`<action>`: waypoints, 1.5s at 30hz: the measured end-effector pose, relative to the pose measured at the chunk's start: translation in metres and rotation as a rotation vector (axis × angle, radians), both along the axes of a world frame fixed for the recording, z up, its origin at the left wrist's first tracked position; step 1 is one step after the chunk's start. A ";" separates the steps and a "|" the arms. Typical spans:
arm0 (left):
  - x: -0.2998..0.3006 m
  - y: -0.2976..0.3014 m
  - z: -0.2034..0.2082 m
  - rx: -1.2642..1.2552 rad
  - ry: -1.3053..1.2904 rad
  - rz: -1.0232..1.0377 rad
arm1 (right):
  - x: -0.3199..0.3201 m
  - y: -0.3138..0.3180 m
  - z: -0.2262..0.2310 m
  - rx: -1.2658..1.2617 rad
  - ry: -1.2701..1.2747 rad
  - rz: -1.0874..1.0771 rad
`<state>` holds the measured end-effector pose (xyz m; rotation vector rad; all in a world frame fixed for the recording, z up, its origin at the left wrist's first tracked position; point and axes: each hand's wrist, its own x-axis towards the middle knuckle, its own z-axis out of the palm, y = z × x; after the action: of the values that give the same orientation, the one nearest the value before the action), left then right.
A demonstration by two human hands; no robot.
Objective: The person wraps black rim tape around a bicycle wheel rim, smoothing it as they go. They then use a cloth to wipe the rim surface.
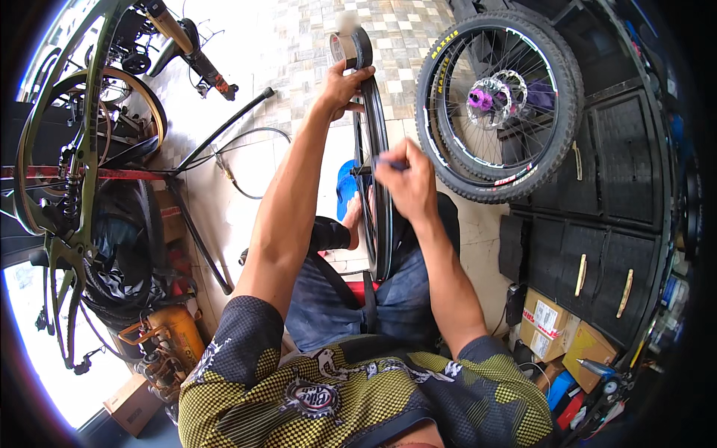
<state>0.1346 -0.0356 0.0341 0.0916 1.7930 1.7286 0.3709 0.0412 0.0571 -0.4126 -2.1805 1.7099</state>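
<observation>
A bare bicycle wheel, its black rim (382,246) without a tire, stands upright between my legs, seen nearly edge-on. My left hand (345,91) is closed on the far part of the rim. A roll of tape (361,48) sits at that far end, right against my left fingers, its pale core facing left. Over the right side of the wheel, near the hub, my right hand (409,183) is closed in a fist around a small dark blue object (391,163). Most of that object is hidden and blurred, so its kind cannot be made out.
Two wheels with knobby tires (571,97) lean at the right beside black drawers (624,209). A green bike frame (93,97) and the black legs of a stand (198,239) occupy the left, above an orange compressor tank (175,332). Cardboard boxes (549,321) stand lower right.
</observation>
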 end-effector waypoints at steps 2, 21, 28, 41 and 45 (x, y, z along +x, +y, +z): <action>-0.002 0.000 0.000 -0.014 0.016 0.014 | -0.043 0.015 0.002 0.042 -0.024 0.030; -0.008 0.009 0.002 -0.043 0.020 -0.025 | 0.049 -0.026 0.033 0.113 -0.220 0.002; -0.007 0.012 0.003 -0.027 0.030 -0.065 | 0.126 -0.063 -0.006 0.257 -0.111 -0.136; 0.014 0.007 0.013 -0.027 0.067 -0.039 | 0.088 -0.038 -0.011 0.294 0.148 -0.189; 0.046 -0.005 0.019 -0.036 0.145 0.013 | 0.043 -0.025 0.002 0.295 0.116 -0.175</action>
<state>0.1805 -0.0403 0.0531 0.1942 1.9322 1.7364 0.4139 0.0166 0.0587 -0.4012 -2.1948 1.2644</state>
